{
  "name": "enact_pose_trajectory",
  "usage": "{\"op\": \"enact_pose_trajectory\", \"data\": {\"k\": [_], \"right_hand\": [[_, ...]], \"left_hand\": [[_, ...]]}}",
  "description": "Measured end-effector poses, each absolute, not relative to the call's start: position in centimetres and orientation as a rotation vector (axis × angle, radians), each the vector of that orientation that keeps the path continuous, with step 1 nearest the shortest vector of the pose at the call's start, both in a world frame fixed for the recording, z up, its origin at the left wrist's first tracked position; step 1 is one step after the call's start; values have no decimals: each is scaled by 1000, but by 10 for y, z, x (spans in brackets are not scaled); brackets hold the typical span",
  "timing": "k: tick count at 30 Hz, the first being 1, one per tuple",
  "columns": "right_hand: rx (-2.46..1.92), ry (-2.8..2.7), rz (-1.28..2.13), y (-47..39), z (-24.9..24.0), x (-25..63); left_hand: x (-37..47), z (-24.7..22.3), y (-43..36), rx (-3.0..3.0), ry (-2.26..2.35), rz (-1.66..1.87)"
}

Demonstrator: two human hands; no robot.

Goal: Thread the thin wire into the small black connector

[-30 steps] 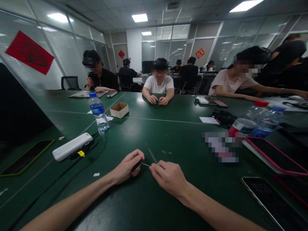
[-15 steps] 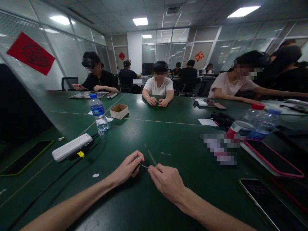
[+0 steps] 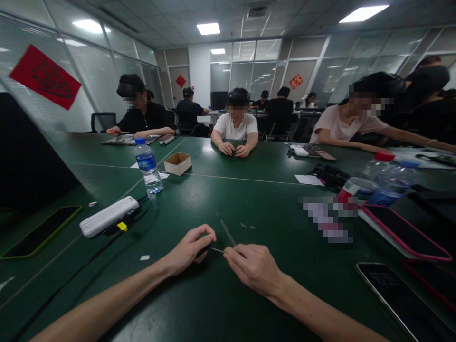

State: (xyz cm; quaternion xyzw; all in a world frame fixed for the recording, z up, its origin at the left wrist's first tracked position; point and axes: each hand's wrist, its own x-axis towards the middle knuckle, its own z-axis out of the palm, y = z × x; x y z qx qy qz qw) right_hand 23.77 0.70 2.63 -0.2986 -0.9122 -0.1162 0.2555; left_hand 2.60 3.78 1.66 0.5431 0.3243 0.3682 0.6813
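Your left hand curls closed round a dark piece, mostly hidden by the fingers. Your right hand is pinched shut at the near end of a thin rod, which bridges the gap between your hands, above the table. A pale strip juts past your right knuckles; cannot tell if gripped. Farther off, left: white power bank, then bottle, open box just beside it.

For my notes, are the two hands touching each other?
No, a gap crossed by a thin rod separates the left hand from the right hand.
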Motion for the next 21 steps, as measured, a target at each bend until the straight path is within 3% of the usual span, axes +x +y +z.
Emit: {"op": "enact_pose_trajectory", "data": {"k": [6, 12, 21], "right_hand": [[-214, -2630, -291, -16, 33, 212], [-765, -2452, -358, 13, 26, 235], [-953, -2446, -217, 18, 15, 236]], "left_hand": [[27, 14, 42, 1121, 657, 857], [18, 12, 44, 1010, 564, 826], [21, 11, 43, 1023, 582, 830]]}}
